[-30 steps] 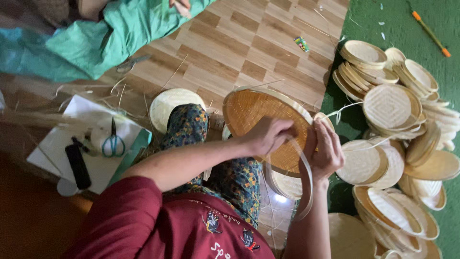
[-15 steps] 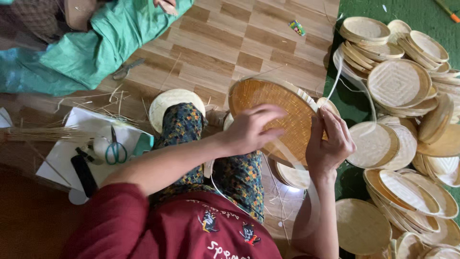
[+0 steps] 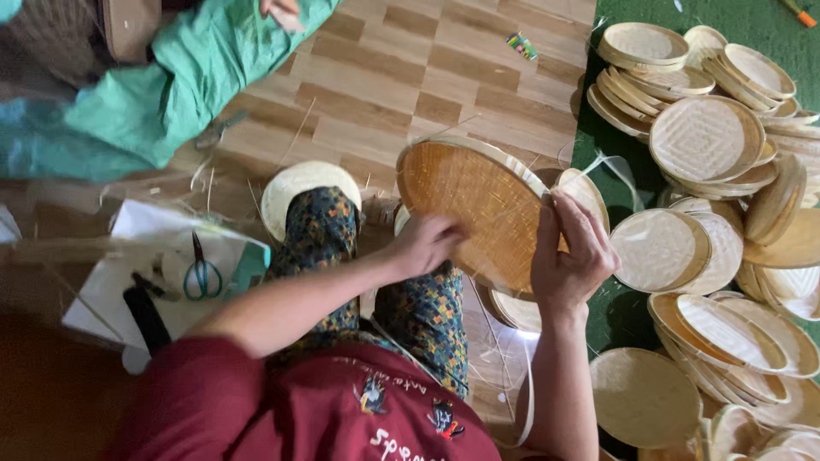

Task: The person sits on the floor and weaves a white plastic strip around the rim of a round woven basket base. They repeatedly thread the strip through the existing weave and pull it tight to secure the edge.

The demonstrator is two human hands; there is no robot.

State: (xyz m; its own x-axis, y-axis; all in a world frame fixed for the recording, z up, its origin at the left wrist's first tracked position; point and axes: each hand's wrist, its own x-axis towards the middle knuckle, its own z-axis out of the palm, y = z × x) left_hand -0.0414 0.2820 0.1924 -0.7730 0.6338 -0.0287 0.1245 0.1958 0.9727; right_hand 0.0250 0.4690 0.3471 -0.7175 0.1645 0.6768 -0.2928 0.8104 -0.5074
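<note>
A round woven bamboo tray [image 3: 478, 205], brown on the side facing me, rests tilted over my knees. My left hand [image 3: 427, 243] presses against its lower left edge with the fingers curled on the weave. On the tray's right rim my right hand [image 3: 571, 256] grips with the fingers spread over the edge. A thin pale bamboo strip [image 3: 523, 401] trails down from the tray beside my right forearm. My legs in patterned trousers [image 3: 320, 230] lie under the tray.
Many stacked round woven trays [image 3: 709, 141] cover a green mat on the right. Left of my legs lie a pale round tray [image 3: 286, 188], scissors [image 3: 201, 277] and a dark tool on white paper. Another person in green cloth [image 3: 188, 77] sits at the top left.
My left hand slid from the middle of the tray down to its lower left edge. My right hand shifted its grip along the right rim, and the tray turned a little.
</note>
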